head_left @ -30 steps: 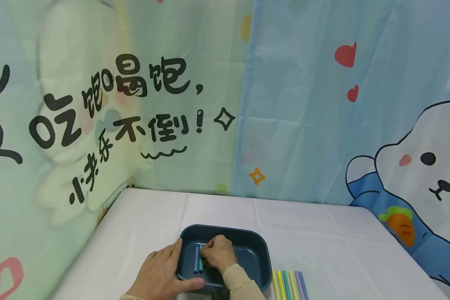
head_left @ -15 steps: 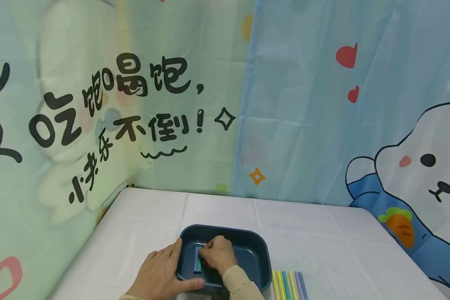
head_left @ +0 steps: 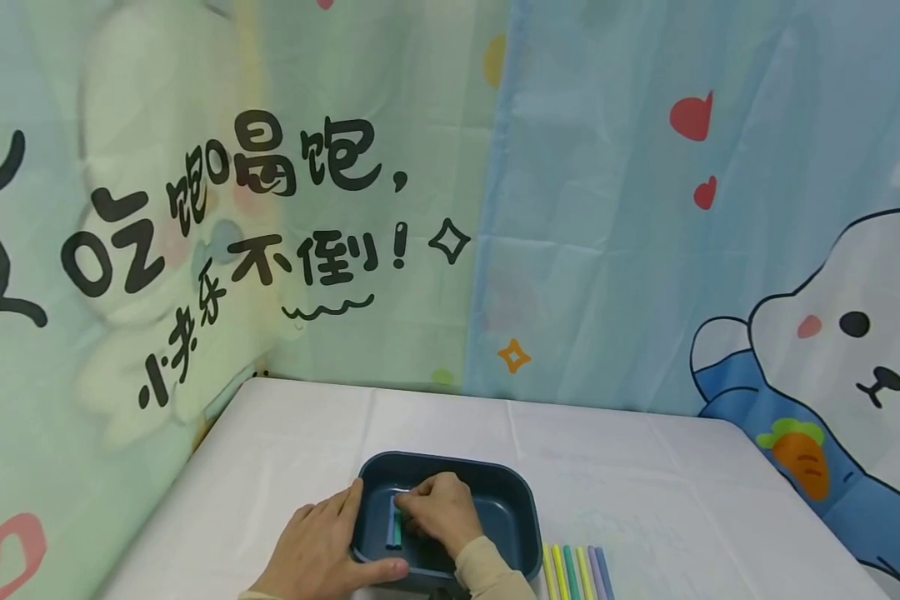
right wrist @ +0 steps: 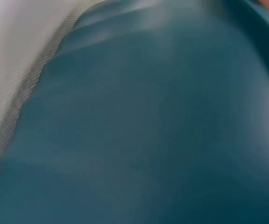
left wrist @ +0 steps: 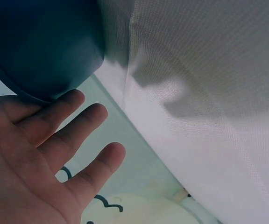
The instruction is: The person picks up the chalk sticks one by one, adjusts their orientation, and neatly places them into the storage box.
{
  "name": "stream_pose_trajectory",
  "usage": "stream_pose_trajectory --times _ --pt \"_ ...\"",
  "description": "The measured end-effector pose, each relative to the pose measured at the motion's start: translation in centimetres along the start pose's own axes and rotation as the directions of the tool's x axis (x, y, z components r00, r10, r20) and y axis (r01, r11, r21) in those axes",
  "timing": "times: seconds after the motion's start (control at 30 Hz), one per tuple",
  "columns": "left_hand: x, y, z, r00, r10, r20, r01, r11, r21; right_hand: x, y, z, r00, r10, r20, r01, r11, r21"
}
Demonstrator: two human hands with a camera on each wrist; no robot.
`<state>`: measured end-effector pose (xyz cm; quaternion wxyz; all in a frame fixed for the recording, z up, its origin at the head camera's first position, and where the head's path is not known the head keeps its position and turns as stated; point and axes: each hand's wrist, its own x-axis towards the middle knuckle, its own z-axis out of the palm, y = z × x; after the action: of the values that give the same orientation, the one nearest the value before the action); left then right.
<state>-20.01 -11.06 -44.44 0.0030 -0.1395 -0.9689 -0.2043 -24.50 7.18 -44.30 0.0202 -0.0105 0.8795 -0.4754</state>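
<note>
A dark blue rectangular tray [head_left: 506, 546] stands on the white-covered table. Inside it, toward the left, a blue stick [head_left: 391, 523] and a green stick [head_left: 398, 532] lie side by side. My right hand [head_left: 444, 510] reaches into the tray, its curled fingers pinching the green stick near the far end and covering part of it. My left hand [head_left: 318, 542] rests along the tray's left side, thumb over the near rim. In the left wrist view, its fingers are spread and fairly straight against the tray's outer wall [left wrist: 46, 42]. Mostly tray surface [right wrist: 125, 116] fills the right wrist view.
Right of the tray, several thin sticks in yellow, green, purple and blue [head_left: 604, 571] lie in a row on the table [head_left: 667, 500]. A printed curtain [head_left: 585, 250] hangs behind the table and along its left side.
The green stick has shifted left with my right hand's fingers, closing the gap to the blue stick. My left hand and the tray stay in place.
</note>
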Motion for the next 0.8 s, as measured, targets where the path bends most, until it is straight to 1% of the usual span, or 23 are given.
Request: stream_pose_trajectory --times 0.2,0.43,0.6,0.8 --pt "0.0 0.1 0.0 1.0 -0.012 -0.001 0.012 1.0 -0.004 -0.4 -0.2 -0.8 1.0 -0.007 0.018 0.006 0.999 0.034" --pt "-0.1 0.2 0.0 1.0 -0.016 0.011 0.016 1.0 -0.009 -1.5 -0.8 -2.1 0.999 -0.006 0.044 0.002 0.996 0.084" --pt "-0.1 0.2 0.1 1.0 -0.021 0.012 0.021 1.0 -0.01 -2.1 -1.1 -3.3 0.997 -0.011 0.078 0.002 0.994 0.113" --pt "0.0 0.2 0.0 0.999 -0.033 0.015 0.033 0.999 -0.003 -2.4 -1.2 -5.3 0.996 -0.005 0.087 -0.005 0.993 0.116"
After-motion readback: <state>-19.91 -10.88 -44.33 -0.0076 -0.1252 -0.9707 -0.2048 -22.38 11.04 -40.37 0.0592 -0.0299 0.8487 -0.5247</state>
